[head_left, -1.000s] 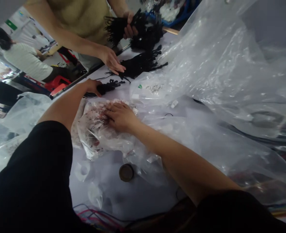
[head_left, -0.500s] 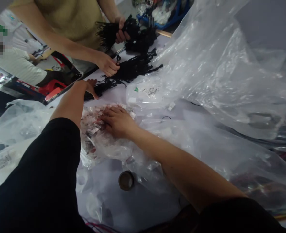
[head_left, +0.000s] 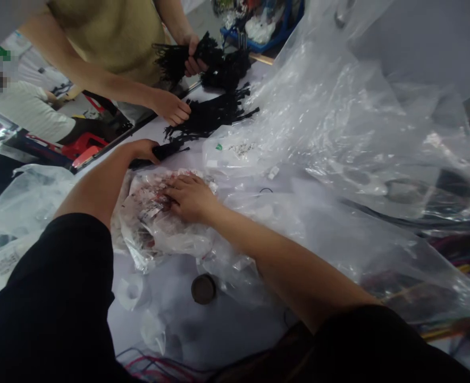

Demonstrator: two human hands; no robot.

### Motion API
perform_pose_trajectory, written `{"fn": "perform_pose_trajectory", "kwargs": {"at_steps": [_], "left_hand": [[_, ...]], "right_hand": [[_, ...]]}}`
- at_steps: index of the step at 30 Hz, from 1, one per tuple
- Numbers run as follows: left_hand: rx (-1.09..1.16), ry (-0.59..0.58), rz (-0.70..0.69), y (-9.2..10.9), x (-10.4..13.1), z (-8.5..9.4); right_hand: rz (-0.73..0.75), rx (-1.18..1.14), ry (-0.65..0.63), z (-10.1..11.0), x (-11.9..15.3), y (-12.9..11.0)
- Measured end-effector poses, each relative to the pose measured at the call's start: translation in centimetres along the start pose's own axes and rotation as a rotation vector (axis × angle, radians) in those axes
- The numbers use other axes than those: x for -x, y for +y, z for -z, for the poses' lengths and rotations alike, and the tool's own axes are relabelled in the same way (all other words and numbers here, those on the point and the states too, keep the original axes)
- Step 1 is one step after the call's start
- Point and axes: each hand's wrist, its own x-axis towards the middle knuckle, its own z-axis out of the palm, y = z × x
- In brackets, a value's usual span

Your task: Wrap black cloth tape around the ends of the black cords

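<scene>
My left hand (head_left: 149, 150) is closed around one end of a small black bundle (head_left: 170, 150) near the table's far edge. My right hand (head_left: 191, 198) lies with its fingers spread on a clear plastic bag (head_left: 167, 234) with small reddish and white pieces in it. Beyond them a larger pile of black strands (head_left: 215, 114) lies on the table. A flat clear bag of small white pieces (head_left: 241, 150) is to the right of the black bundle.
Across the table a co-worker's hand (head_left: 171, 108) touches the black pile, and the other (head_left: 195, 56) holds black strands. Large plastic sheeting (head_left: 330, 96) covers the right side. A brown roll (head_left: 203, 289) and a white roll (head_left: 131, 291) stand nearer.
My left hand has closed on the black bundle, which has narrowed and drawn apart from the larger pile. My right hand stays on the bag. The view has shifted slightly.
</scene>
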Motion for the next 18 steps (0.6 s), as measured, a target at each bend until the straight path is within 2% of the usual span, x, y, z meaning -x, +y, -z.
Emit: {"fn": "perform_pose_trajectory", "kwargs": {"at_steps": [2,7,10,14,18], "left_hand": [[-0.086,-0.06,0.001,0.8,0.6,-0.2],[-0.252,0.004,0.025,3.6,2.4,-0.9],[-0.274,-0.003,0.027,4.4,3.5,-1.0],[-0.257,0.006,0.014,4.2,4.5,-0.5],[-0.133,0.051,0.013,2.9,5.0,0.4]], "right_hand": [[-0.006,-0.002,0.006,0.1,0.0,-0.1],[-0.01,-0.001,-0.002,0.2,0.0,-0.2],[-0.013,-0.003,-0.003,0.2,-0.1,-0.2],[-0.024,0.0,-0.005,0.2,-0.1,-0.2],[-0.006,0.003,0.003,0.2,-0.1,-0.1]]}}
